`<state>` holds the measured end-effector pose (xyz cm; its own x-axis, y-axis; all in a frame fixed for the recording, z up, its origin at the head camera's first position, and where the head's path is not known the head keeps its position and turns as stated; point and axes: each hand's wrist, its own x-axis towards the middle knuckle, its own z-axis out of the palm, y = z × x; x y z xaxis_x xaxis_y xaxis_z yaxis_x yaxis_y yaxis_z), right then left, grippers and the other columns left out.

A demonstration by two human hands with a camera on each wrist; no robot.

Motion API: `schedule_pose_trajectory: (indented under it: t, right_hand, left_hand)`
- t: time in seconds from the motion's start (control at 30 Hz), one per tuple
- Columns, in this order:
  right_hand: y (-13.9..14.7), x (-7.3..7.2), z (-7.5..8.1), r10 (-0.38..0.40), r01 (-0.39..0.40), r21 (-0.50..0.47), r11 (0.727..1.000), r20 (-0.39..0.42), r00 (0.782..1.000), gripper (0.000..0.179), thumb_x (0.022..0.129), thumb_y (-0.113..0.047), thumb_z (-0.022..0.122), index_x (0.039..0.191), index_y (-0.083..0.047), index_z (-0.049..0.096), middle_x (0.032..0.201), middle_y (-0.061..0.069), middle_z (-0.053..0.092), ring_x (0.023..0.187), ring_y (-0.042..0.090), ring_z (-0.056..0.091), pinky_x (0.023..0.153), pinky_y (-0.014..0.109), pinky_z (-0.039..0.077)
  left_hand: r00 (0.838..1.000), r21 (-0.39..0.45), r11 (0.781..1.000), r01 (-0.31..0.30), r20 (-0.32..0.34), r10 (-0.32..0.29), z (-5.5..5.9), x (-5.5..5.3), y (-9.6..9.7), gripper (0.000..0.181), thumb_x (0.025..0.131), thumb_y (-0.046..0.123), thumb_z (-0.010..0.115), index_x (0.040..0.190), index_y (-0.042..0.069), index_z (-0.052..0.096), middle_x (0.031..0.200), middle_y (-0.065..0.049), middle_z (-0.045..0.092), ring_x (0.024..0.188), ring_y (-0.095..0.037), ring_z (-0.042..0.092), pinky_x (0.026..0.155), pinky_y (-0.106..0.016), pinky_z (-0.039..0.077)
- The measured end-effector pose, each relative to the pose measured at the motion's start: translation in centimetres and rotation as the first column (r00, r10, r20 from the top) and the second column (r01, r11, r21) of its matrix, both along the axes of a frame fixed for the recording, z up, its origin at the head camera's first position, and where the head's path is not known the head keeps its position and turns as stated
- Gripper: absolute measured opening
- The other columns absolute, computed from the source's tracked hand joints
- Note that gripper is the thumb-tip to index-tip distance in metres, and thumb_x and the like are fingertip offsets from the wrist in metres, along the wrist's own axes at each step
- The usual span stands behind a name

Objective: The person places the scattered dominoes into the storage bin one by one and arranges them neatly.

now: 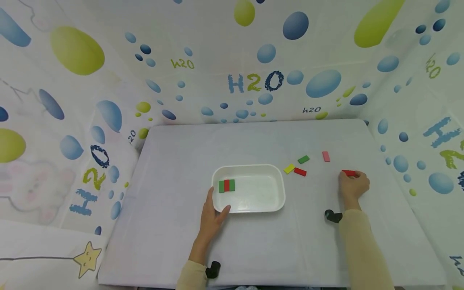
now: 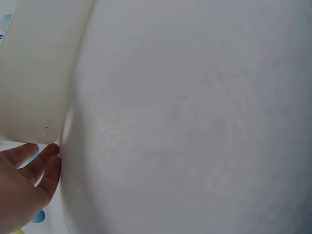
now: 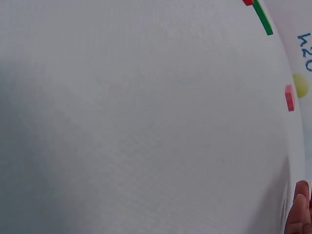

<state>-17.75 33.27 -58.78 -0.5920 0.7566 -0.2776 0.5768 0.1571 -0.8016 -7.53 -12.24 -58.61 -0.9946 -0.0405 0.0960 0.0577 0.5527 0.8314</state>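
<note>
A white rectangular tray (image 1: 259, 191) stands on the table, with two green blocks (image 1: 221, 186) and a red block (image 1: 226, 185) between them, lined up at its left end. My left hand (image 1: 212, 217) touches the tray's near left corner, fingers along the left wall and thumb by the front rim. Several fingers (image 2: 48, 178) show against the tray's outer wall (image 2: 36, 87) in the left wrist view. At the right, my right hand (image 1: 354, 186) pinches a flat red block (image 1: 349, 173) near the table. Only part of that hand (image 3: 298, 214) appears in the right wrist view; its block is hidden there.
Between tray and right hand lie a yellow block (image 1: 289, 168), another red block (image 1: 300, 172), a green block (image 1: 303, 159) and a pink block (image 1: 326, 156). They rest on a white-covered table (image 1: 174, 161). Printed sheets (image 1: 217, 48) stand behind and at both sides.
</note>
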Motion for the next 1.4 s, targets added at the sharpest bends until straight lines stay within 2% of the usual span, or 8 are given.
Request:
schedule_pose_trajectory:
  t: [0.2, 0.4, 0.53, 0.67, 1.0, 1.2, 1.3, 1.4]
  right_hand:
    - [-0.7, 0.4, 0.7, -0.027, 0.025, -0.027, 0.999, -0.088, 0.996, 0.056, 0.093, -0.029, 0.062, 0.143, -0.010, 0.045, 0.143, 0.010, 0.047, 0.108, 0.013, 0.051, 0.102, 0.026, 0.045]
    - [-1.7, 0.7, 1.6, 0.022, -0.020, 0.010, 1.000, -0.205, 0.979, 0.054, 0.089, -0.024, 0.070, 0.138, -0.008, 0.052, 0.137, 0.011, 0.053, 0.083, -0.007, 0.048, 0.084, 0.012, 0.048]
    - [-2.5, 0.7, 2.9, 0.045, -0.038, 0.032, 0.999, -0.258, 0.965, 0.053, 0.087, -0.020, 0.073, 0.135, -0.008, 0.055, 0.132, 0.011, 0.054, 0.079, -0.010, 0.049, 0.074, 0.007, 0.045]
    - [-3.4, 0.7, 4.3, 0.075, -0.063, 0.048, 0.997, -0.322, 0.944, 0.053, 0.085, -0.018, 0.075, 0.134, -0.009, 0.057, 0.129, 0.009, 0.055, 0.083, -0.009, 0.052, 0.078, 0.009, 0.049]
    - [-6.0, 0.9, 7.9, 0.233, -0.143, 0.215, 0.966, -0.486, 0.842, 0.047, 0.085, -0.012, 0.075, 0.129, -0.005, 0.060, 0.122, 0.012, 0.058, 0.088, -0.008, 0.055, 0.077, 0.006, 0.046]
    - [-7.7, 0.9, 10.2, 0.297, -0.192, 0.243, 0.951, -0.535, 0.791, 0.047, 0.085, -0.015, 0.075, 0.129, -0.008, 0.061, 0.123, 0.011, 0.059, 0.088, -0.006, 0.056, 0.079, 0.008, 0.047]
    - [-8.4, 0.8, 11.1, 0.337, -0.224, 0.261, 0.939, -0.568, 0.751, 0.046, 0.086, -0.014, 0.074, 0.129, -0.008, 0.061, 0.124, 0.011, 0.059, 0.088, -0.006, 0.057, 0.080, 0.008, 0.047]
    - [-9.2, 0.6, 12.0, 0.375, -0.249, 0.285, 0.926, -0.606, 0.701, 0.045, 0.086, -0.011, 0.074, 0.129, -0.005, 0.061, 0.123, 0.014, 0.059, 0.089, -0.005, 0.058, 0.080, 0.008, 0.047]
  left_hand:
    - [1.000, -0.008, 1.000, 0.014, 0.014, -0.013, 0.2, -0.1, 0.0, 0.087, 0.088, 0.037, 0.066, 0.154, 0.004, 0.021, 0.154, -0.018, 0.036, 0.139, -0.037, 0.039, 0.111, -0.057, 0.032]
    - [1.000, -0.044, 0.999, 0.010, 0.026, -0.009, 0.5, -0.2, 0.0, 0.087, 0.086, 0.039, 0.066, 0.153, 0.003, 0.023, 0.155, -0.018, 0.036, 0.140, -0.037, 0.038, 0.112, -0.056, 0.032]
    - [1.000, -0.059, 0.998, 0.010, 0.028, -0.008, 0.6, -0.4, -0.1, 0.088, 0.085, 0.039, 0.067, 0.152, 0.003, 0.023, 0.154, -0.019, 0.037, 0.140, -0.037, 0.038, 0.111, -0.056, 0.033]
    - [0.999, -0.064, 0.998, 0.015, 0.037, -0.013, 0.7, -0.4, -0.1, 0.089, 0.085, 0.040, 0.067, 0.153, 0.003, 0.023, 0.155, -0.019, 0.036, 0.141, -0.036, 0.037, 0.112, -0.055, 0.032]
    - [0.998, -0.038, 0.999, 0.027, 0.062, -0.025, 0.9, -0.4, -0.1, 0.089, 0.087, 0.037, 0.067, 0.154, 0.005, 0.020, 0.156, -0.016, 0.033, 0.143, -0.034, 0.033, 0.115, -0.054, 0.028]
    - [0.998, -0.046, 0.999, 0.025, 0.061, -0.022, 0.8, -0.4, -0.1, 0.089, 0.087, 0.036, 0.068, 0.154, 0.004, 0.020, 0.157, -0.017, 0.033, 0.144, -0.034, 0.033, 0.115, -0.054, 0.028]
    - [0.998, -0.050, 0.998, 0.026, 0.055, -0.023, 0.8, -0.4, -0.2, 0.090, 0.086, 0.038, 0.068, 0.154, 0.004, 0.020, 0.157, -0.018, 0.033, 0.144, -0.035, 0.033, 0.114, -0.055, 0.028]
    - [0.998, -0.049, 0.998, 0.026, 0.055, -0.023, 0.7, -0.5, -0.2, 0.090, 0.086, 0.039, 0.068, 0.154, 0.004, 0.020, 0.157, -0.018, 0.033, 0.143, -0.035, 0.033, 0.114, -0.055, 0.029]
